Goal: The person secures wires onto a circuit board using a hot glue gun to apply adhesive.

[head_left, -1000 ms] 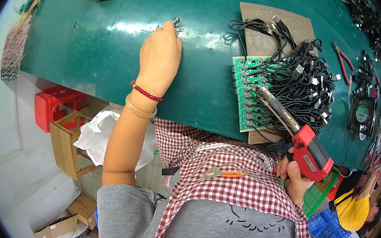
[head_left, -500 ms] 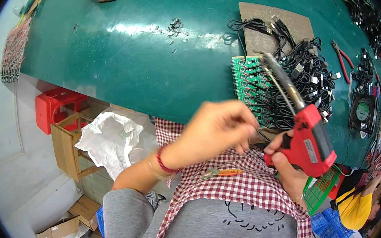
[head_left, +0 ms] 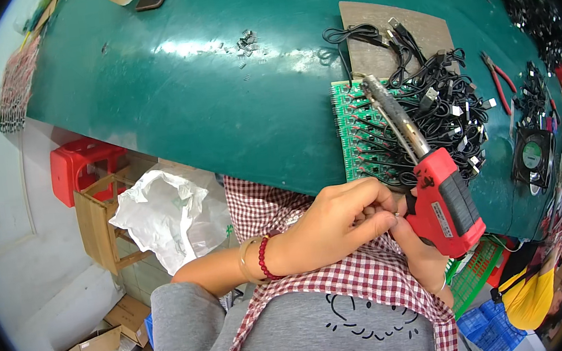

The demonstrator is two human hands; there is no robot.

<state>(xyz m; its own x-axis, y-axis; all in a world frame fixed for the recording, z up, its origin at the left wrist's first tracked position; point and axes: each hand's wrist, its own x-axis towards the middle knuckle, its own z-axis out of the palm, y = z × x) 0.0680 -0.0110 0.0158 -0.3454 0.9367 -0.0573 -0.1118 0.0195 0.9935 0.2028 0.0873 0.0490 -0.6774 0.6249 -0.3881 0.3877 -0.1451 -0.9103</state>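
My right hand (head_left: 421, 257) is wrapped round the grip of a red soldering gun (head_left: 443, 203) with a black side panel. Its long metal barrel points up and away, over a green circuit board panel (head_left: 352, 123). Black cables run from the small boards to a heap of USB cables (head_left: 448, 106) on the right. My left hand (head_left: 348, 227) is closed in a pinch right against the right hand's thumb and fingers, beside the gun's grip. Whatever lies between those fingertips is too small and covered to make out.
A brown board (head_left: 399, 33) lies under the cables. Red-handled pliers (head_left: 499, 80) and a black fan (head_left: 534, 157) sit to the right. Small loose pins (head_left: 248, 44) are scattered on the green table (head_left: 219, 106). A white plastic bag (head_left: 162, 215) hangs at left; a person in yellow (head_left: 532, 296) is lower right.
My left hand has moved right and slightly down, its fingers coming together against my right hand. The soldering gun stays in my right hand, and the whole view has shifted slightly.
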